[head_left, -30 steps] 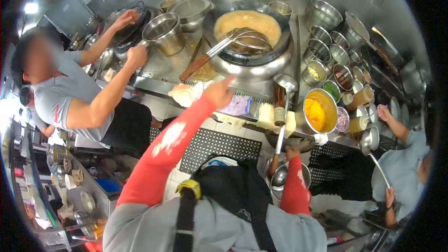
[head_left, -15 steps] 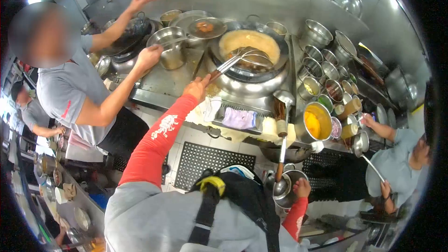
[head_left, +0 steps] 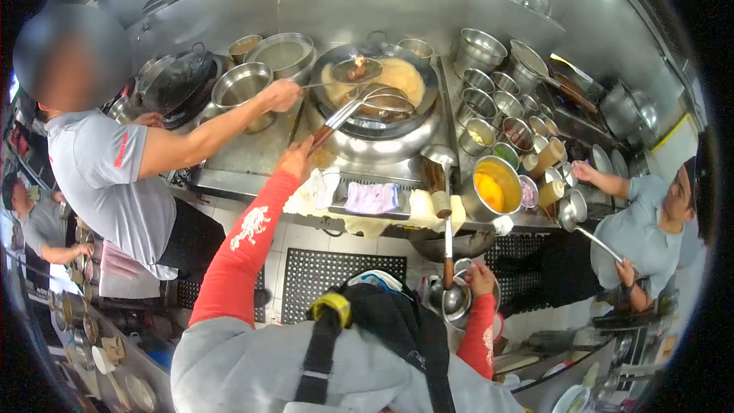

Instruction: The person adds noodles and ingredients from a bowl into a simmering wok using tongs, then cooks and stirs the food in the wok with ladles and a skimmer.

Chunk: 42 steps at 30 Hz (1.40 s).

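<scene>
Meanwhile, a co-worker's hand (head_left: 283,95) extends a skimmer (head_left: 371,73) at upper centre; the cook's left hand (head_left: 293,159), fingers closed, grips a strainer (head_left: 327,134) over the wok (head_left: 430,86). Colliding tools could splash liquid. Lower right, the right hand (head_left: 480,279) curls beside a bowl (head_left: 469,291), grip unclear.

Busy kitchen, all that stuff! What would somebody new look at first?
Probably the big wok of golden liquid at the top middle, where the left hand holds a wire strainer by its handle. Next, maybe the bright red left sleeve, reaching up towards it. The yellow-orange food in a steel pot, right of the wok, stands out too.
</scene>
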### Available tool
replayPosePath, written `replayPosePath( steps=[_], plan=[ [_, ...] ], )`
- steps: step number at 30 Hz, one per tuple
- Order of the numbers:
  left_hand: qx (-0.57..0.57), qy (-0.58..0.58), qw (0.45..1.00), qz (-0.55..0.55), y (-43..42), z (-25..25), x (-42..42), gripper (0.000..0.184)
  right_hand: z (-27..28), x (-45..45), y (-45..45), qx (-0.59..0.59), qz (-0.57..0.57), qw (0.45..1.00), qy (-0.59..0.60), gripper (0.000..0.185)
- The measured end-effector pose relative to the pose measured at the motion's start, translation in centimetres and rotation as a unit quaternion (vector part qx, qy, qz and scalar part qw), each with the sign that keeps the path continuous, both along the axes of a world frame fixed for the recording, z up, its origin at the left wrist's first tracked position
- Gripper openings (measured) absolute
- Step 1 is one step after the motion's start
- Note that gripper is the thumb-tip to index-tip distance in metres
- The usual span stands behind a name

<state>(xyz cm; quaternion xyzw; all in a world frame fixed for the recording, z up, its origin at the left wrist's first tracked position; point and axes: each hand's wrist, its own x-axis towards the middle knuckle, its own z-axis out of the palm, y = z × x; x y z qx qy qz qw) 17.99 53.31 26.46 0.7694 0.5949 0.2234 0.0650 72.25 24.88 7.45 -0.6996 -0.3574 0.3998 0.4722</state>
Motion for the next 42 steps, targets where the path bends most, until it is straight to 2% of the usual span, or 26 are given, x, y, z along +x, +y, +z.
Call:
replayPosePath(
  steps=[3,6,7,9,10,13,14,19,22,26,29,32,35,39,42],
  plan=[
    [0.12,0.035,0.992,-0.008,-2.0,-0.9,0.2,0.059,1.0,-1.0,-0.5,-0.017,-0.005,0.999,0.027,0.028],
    [0.193,-0.008,0.981,-0.023,-6.5,2.1,2.7,0.052,1.3,-1.4,0.3,-0.046,0.016,0.998,-0.034,0.03],
    [0.169,-0.043,0.984,-0.045,-7.6,1.8,3.4,0.05,1.3,-1.7,0.5,0.009,0.019,0.99,-0.138,0.03],
    [0.119,-0.113,0.983,-0.086,-9.9,0.8,4.4,0.047,1.5,-3.0,1.7,0.113,0.026,0.933,-0.341,0.031],
    [0.104,-0.113,0.983,-0.104,-11.2,0.2,5.0,0.045,4.2,-5.1,2.4,0.028,-0.01,0.97,-0.243,0.029],
    [0.046,-0.115,0.983,-0.135,-14.5,-2.8,5.8,0.045,9.5,-9.9,4.5,0.077,0.015,0.935,-0.344,0.026],
    [0.023,-0.118,0.985,-0.124,-15.7,-4.0,5.9,0.044,9.0,-10.7,5.0,0.108,0.011,0.93,-0.35,0.023],
    [-0.109,-0.16,0.977,-0.09,-20.0,-6.8,5.2,0.039,9.1,-13.2,7.6,0.117,0.061,0.935,-0.329,0.022],
    [-0.118,-0.14,0.981,-0.07,-21.3,-7.7,4.7,0.036,7.6,-13.6,8.8,0.112,0.115,0.951,-0.263,0.023],
    [-0.135,-0.132,0.981,-0.053,-22.5,-7.6,4.8,0.036,5.6,-14.2,10.2,0.163,0.194,0.927,-0.276,0.021],
    [-0.15,-0.122,0.98,-0.04,-23.2,-8.1,5.2,0.037,8.2,-15.4,10.1,0.139,0.228,0.916,-0.297,0.02],
    [-0.124,-0.115,0.984,-0.055,-23.6,-8.2,5.9,0.038,7.4,-15.4,10.1,0.146,0.249,0.908,-0.303,0.019],
    [-0.125,-0.128,0.983,-0.051,-23.7,-7.8,6.5,0.037,6.6,-14.8,10.0,0.169,0.238,0.917,-0.271,0.019],
    [-0.098,-0.182,0.978,0.009,-22.0,-7.4,5.2,0.033,9.6,-13.6,9.0,0.124,0.157,0.925,-0.324,0.02],
    [-0.066,-0.191,0.976,0.075,-18.5,-3.3,2.9,0.026,7.5,-10.9,8.2,0.164,0.102,0.912,-0.362,0.02]
  ],
)
